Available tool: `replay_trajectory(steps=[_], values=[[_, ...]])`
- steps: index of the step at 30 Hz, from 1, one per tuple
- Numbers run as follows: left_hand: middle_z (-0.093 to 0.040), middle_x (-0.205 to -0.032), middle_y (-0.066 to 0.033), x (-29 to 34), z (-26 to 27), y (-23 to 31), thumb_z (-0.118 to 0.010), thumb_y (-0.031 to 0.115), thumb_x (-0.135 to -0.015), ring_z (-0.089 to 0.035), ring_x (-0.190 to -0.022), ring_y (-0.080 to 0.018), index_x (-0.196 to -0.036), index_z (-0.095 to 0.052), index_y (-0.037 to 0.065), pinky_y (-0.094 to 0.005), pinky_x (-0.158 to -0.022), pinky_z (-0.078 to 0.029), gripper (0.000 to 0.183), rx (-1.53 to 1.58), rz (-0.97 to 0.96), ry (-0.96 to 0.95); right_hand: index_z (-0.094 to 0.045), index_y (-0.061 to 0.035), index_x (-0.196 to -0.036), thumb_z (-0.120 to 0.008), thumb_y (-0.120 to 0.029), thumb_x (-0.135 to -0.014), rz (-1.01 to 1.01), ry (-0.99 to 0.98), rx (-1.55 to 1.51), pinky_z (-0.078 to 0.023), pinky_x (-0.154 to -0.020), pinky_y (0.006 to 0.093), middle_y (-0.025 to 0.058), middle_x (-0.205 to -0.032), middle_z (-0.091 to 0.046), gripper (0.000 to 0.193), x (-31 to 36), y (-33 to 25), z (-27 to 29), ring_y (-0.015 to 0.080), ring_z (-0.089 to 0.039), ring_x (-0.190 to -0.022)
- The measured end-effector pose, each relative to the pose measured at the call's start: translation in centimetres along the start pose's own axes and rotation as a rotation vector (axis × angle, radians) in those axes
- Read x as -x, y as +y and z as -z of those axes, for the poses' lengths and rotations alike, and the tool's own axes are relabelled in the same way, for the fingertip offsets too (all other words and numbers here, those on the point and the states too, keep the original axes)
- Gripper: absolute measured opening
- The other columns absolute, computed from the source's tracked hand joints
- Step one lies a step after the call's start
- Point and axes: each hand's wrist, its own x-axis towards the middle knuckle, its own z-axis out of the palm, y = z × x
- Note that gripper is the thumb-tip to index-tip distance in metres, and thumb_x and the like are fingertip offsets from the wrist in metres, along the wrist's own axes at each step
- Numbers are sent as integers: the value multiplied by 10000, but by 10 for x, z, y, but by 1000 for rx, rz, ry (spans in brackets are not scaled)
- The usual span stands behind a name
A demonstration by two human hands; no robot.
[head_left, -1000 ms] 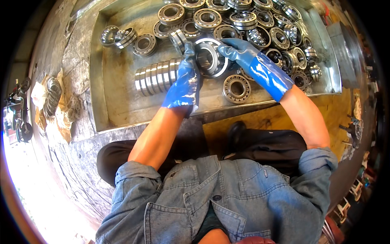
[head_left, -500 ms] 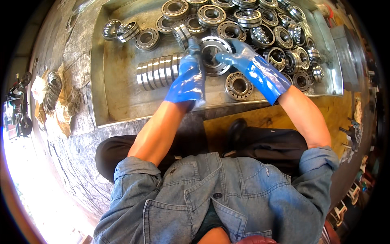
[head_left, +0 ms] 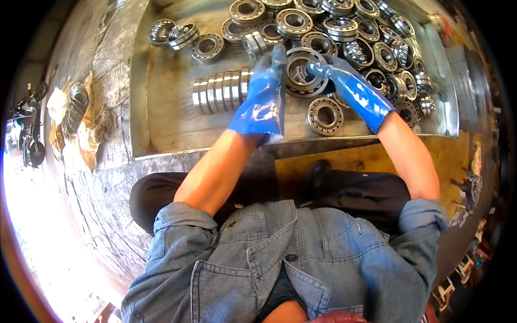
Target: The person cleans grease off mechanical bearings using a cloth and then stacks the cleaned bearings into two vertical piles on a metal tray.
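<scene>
A steel bearing (head_left: 301,90) is held between my two blue-gloved hands over a shallow metal tray (head_left: 141,102). My left hand (head_left: 267,78) is closed against its left edge, thumb pointing away from me. My right hand (head_left: 335,72) grips its right side, with the thumb at the ring's opening; the other fingers are mostly hidden behind. Left of my left hand lies a row of several bearings (head_left: 219,92) on their edges, pressed face to face. Closer to me, one roller bearing (head_left: 325,116) lies flat below the held one.
Many loose bearings (head_left: 294,22) are heaped along the tray's back and right. Three more, including a flat bearing (head_left: 208,48), sit at the back left. Crumpled brown paper (head_left: 89,145) with rings lies on the worn surface left of the tray. A metal block (head_left: 469,81) stands to its right.
The view has shifted, so the tray appears slightly farther right and higher. Both hands still hold the bearing, which has turned slightly; the right thumb now reaches over its opening.
</scene>
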Motion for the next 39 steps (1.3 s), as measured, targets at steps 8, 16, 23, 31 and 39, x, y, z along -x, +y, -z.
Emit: replay_trajectory(steps=[8, 16, 23, 31, 39], values=[[-674, -1089, -246, -81, 114, 87, -640, 63, -989, -712, -738, -277, -1332, -536, 9, -365, -655, -628, 363, 348, -602, 202, -648, 17, -1312, -849, -285, -862, -11, 62, 314, -557, -948, 362, 131, -1142, -750, 578, -66, 29, -31, 216, -708, -1037], [-707, -1262, -172, -144, 200, 138, -751, 520, -859, -687, -1159, -316, -1440, -566, 103, -428, -978, -584, 739, -1512, -406, 332, -492, 78, -1453, -748, -666, -814, -144, -8, 456, -455, -1121, 454, 315, -1434, -566, 1014, -78, 35, -104, 418, -565, -1340], [-630, -1350, -189, -154, 179, 89, -764, 383, -869, -614, -1235, -377, -1457, -526, 108, -457, -1057, -497, 691, -1791, -887, -582, -589, 45, -1357, -760, -552, -880, 41, 141, 357, -588, -840, 364, 181, -1080, -777, 783, -72, 38, -109, 276, -759, -975], [-702, -1153, -248, -172, 189, 43, -813, 305, -821, -672, -1078, -439, -1493, -452, 30, -508, -945, -528, 811, -1819, -894, -538, -579, -65, -1418, -612, -656, -931, -164, 57, 435, -484, -1059, 462, 263, -1355, -643, 767, -86, 41, -114, 414, -621, -1260], [-649, -1361, -230, -165, 178, 83, -721, 371, -969, -662, -1213, -291, -1510, -434, -24, -370, -1064, -539, 730, -1117, -157, -344, -654, -17, -1282, -604, -615, -956, -64, 99, 433, -528, -963, 469, 264, -1231, -693, 683, -75, 16, -116, 417, -675, -1131]])
